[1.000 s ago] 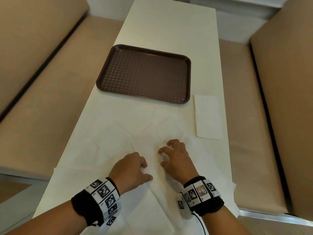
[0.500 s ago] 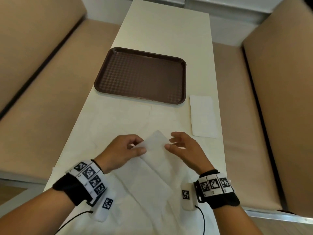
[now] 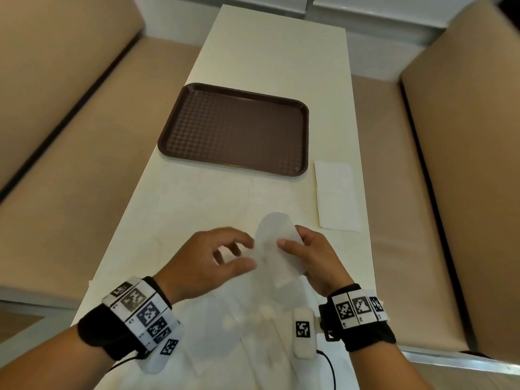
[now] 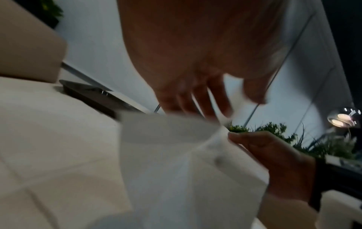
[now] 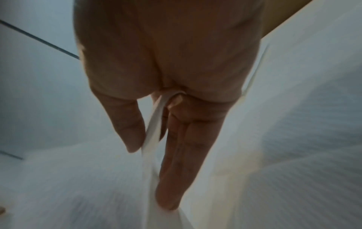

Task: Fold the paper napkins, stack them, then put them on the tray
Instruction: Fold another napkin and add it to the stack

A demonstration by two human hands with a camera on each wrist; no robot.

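A small white napkin is held up above the table between my hands. My right hand pinches its right side, thumb in front and fingers behind; the right wrist view shows the napkin running between thumb and fingers of that hand. My left hand sits at the napkin's left edge, thumb and fingers apart, and does not clamp it. In the left wrist view its fingers hang by the napkin's top edge. A folded napkin lies at the right. The brown tray is beyond, with nothing on it.
Unfolded white napkins are spread over the near part of the long cream table. Tan padded benches run along both sides. Bare tabletop lies beyond the tray.
My hands went from pressing a napkin on the table to lifting it. The napkin is now higher and more upright, and my left thumb and fingers have parted from it.
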